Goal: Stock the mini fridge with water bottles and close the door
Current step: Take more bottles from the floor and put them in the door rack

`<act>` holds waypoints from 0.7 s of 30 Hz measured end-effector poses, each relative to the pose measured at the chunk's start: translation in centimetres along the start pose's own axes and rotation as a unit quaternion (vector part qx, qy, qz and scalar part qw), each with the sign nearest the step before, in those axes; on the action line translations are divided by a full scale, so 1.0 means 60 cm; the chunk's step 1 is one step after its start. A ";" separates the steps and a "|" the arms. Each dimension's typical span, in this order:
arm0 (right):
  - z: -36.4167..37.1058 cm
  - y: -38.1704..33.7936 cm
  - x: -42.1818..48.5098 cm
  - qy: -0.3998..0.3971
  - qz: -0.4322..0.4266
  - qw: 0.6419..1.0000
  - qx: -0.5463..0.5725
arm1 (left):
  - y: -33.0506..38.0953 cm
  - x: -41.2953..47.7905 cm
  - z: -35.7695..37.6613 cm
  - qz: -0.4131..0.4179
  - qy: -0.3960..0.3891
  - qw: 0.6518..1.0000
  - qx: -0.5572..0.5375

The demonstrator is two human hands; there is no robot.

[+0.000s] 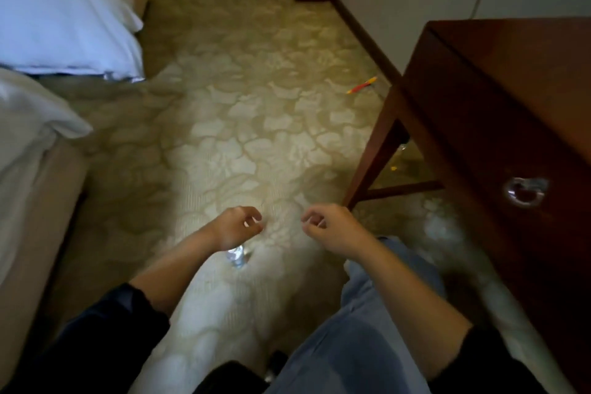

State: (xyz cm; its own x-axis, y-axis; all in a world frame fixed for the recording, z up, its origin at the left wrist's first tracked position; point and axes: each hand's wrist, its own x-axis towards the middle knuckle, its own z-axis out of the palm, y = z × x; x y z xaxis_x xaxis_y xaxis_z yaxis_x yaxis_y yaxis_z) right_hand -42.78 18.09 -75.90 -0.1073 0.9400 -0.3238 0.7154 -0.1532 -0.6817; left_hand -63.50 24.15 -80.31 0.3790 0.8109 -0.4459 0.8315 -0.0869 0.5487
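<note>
Both hands hung low in the middle of the frame over the beige floral-patterned carpet [256,125]. The left hand [235,227] and right hand [331,229] were near each other, fingers loosely curled, nothing held in either. The small clear plastic water bottle [237,257] sat on the carpet just below the left wrist, partly hidden and blurry, so I couldn't tell if it stood upright. The dark reddish wooden side table [511,80] with its silver ring drawer pull [524,190] filled the right side. The white-sheeted bed [64,9] was upper left, and a red-and-yellow pen [363,85] lay near the table.
</note>
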 end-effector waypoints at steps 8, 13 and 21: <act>0.135 0.081 0.112 -0.115 0.099 0.983 0.099 | -0.167 0.059 0.126 -0.214 0.012 0.975 -0.059; 0.178 0.120 0.170 -0.144 0.156 0.963 0.168 | -0.231 0.112 0.182 -0.298 0.008 0.952 -0.071; 0.201 0.187 0.256 -0.140 0.218 0.944 0.204 | -0.255 0.235 0.235 -0.308 0.052 0.948 -0.052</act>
State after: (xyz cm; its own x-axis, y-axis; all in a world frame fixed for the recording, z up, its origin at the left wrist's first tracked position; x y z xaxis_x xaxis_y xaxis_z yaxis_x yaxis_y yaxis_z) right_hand -44.71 27.13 -96.45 -0.0821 0.6518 -0.7539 0.4145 -0.6656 -0.6206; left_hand -65.15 28.74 -104.99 -0.2132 0.7422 -0.6354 0.8356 0.4755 0.2750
